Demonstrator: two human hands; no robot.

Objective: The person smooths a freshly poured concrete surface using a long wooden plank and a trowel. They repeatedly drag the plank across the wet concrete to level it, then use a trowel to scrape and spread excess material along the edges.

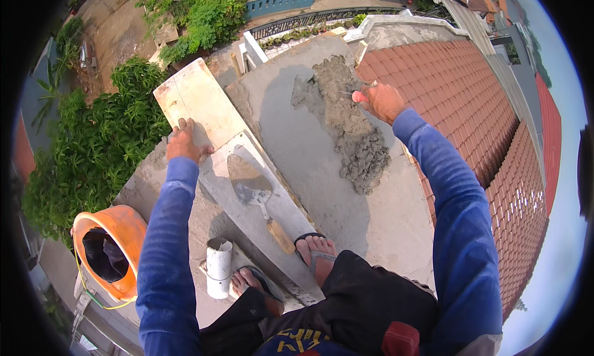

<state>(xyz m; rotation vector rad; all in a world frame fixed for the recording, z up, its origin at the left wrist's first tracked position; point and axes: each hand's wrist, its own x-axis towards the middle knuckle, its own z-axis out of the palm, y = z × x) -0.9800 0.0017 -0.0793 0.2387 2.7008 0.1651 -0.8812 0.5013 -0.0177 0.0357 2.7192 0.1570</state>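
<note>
My right hand (385,103) is closed around the red handle of a trowel (359,96). Its blade points left into a heap of wet grey mortar (356,130), which hides most of it. On the left, my left hand (184,142) leans on the edge of a pale flat board (199,99), fingers and thumb apart. A second trowel (249,179), with a pointed blade and wooden handle, lies on the pale plank (232,198) just below that hand. Smoothed grey mortar (291,133) spreads between the plank and the heap.
An orange bucket (131,232) with a dark inside lies tipped at the lower left, near a short white pipe (218,266). My sandalled feet (318,257) stand by the plank. Red roof tiles (445,90) slope away on the right; leafy trees (105,151) grow below on the left.
</note>
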